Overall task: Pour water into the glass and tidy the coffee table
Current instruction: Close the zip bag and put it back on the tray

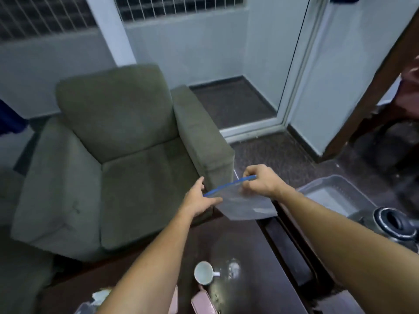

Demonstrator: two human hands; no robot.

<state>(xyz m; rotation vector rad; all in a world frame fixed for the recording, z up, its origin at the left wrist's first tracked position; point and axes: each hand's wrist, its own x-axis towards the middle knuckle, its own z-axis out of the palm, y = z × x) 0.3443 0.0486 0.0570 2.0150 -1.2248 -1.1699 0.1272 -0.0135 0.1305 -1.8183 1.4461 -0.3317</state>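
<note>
"Head view, entry one: how is the zip bag (244,205) laid?"
"Its blue seal strip (229,184) is run left to right, raised toward the right. The body is hung below it, over the far end of the coffee table (249,241), beside the armchair (118,143). Each strip end is pinched: one by the left hand (199,199), one by the right hand (260,181)."
"Markings?"
"A pale patch on the bag is blurred and cannot be read."
"Obscured items?"
"A clear shape (233,268) beside the white cup (203,273) cannot be identified; the kettle (395,224) is cut by the frame edge."
</note>
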